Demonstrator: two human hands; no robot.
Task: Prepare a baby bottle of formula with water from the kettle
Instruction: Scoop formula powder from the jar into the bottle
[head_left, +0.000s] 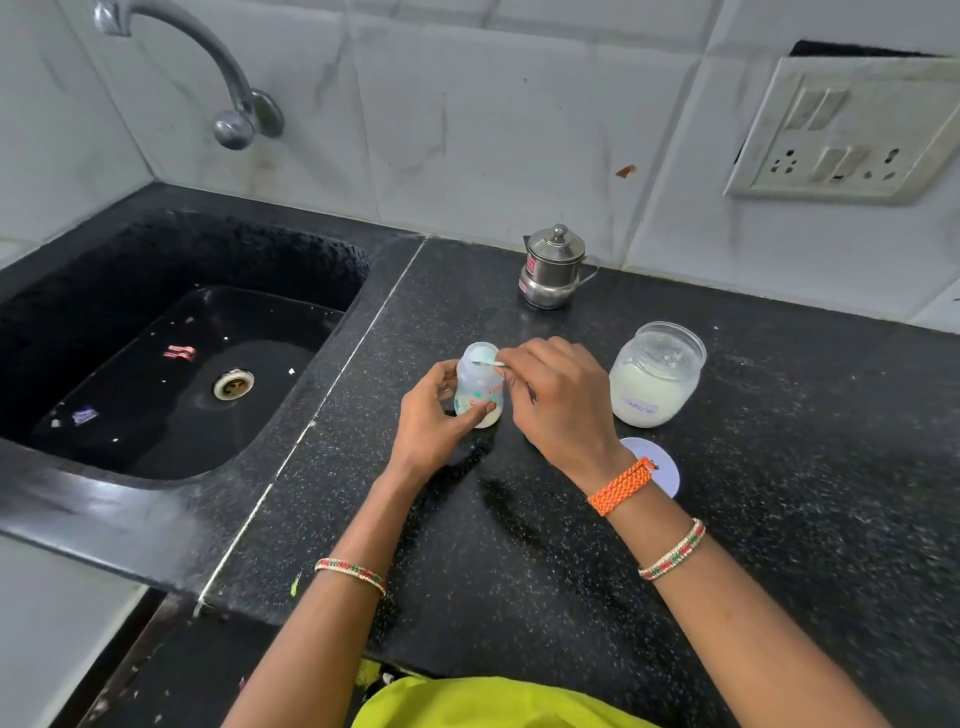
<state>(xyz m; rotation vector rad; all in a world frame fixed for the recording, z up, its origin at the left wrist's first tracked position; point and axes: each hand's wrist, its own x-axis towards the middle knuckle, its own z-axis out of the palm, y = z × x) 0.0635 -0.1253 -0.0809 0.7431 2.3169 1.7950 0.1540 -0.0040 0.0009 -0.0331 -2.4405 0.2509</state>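
Two hands on job | left hand grips small clear baby bottle, upright on black counter | right hand pinches small scoop over mouth | open formula jar just right, nearer right hand

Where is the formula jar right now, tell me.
In the head view the formula jar stands open on the black counter, right of the right hand, with its lid lying just in front of it.
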